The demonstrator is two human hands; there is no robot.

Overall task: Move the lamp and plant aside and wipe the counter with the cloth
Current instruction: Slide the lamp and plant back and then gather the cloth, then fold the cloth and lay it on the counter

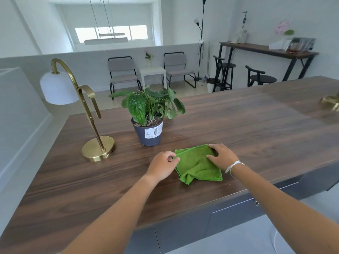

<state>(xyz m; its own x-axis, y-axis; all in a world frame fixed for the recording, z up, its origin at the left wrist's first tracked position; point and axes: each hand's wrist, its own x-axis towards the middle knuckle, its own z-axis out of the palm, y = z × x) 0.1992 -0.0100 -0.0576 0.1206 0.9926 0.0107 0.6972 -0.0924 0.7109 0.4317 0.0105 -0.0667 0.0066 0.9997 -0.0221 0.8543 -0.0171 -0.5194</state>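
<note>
I am watching the left hand pinching and right hand pressing, fingers spread, the cloth at centre frame, apparently risking nudging the plant just above.

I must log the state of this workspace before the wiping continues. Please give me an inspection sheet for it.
Surface: dark wood counter, glare patch at far right.
Job's things: green cloth folded near the front edge; potted plant upright behind it; brass lamp standing to the plant's left.
Clutter: a brass object at the right edge, cut off.
Grippers: left hand pinches the cloth's left corner; right hand rests on its right side.
Cables: nothing seen on the counter.
Surroundings: two chairs, floor lamp, bar table with stools.
</note>
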